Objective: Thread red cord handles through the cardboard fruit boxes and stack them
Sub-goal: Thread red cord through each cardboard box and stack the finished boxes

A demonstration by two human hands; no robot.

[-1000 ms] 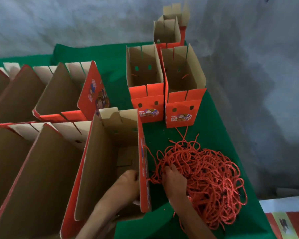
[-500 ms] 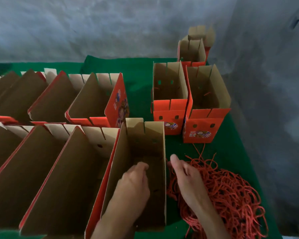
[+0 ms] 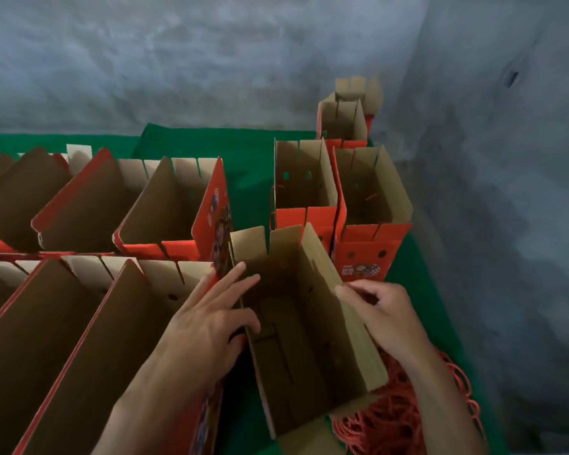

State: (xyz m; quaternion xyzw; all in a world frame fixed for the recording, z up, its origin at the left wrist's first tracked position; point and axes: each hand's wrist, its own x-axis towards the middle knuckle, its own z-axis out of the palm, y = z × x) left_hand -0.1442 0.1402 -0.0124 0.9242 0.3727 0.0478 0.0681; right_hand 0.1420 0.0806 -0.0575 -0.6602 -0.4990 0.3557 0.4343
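Two hands on open box [image 3: 296, 323], left hand [image 3: 207, 323] fingers straight against left wall, right hand [image 3: 385, 313] fingers pinching right wall

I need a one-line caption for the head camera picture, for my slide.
Two bare hands, left hand and right hand, hold an open brown cardboard fruit box beside a pile of red cord on green cloth.

Open box [image 3: 296, 326] sits front centre on the table cloth [image 3: 243, 152], left hand [image 3: 207, 320] on its left wall, right hand [image 3: 383, 311] on its right wall. Cord pile [image 3: 404, 418] lies right of it, under the right forearm. Two upright boxes [image 3: 339, 205] stand side by side just behind, two more [image 3: 345, 116] further back (against the wall). Rows of tilted boxes [image 3: 89, 257] fill the left.
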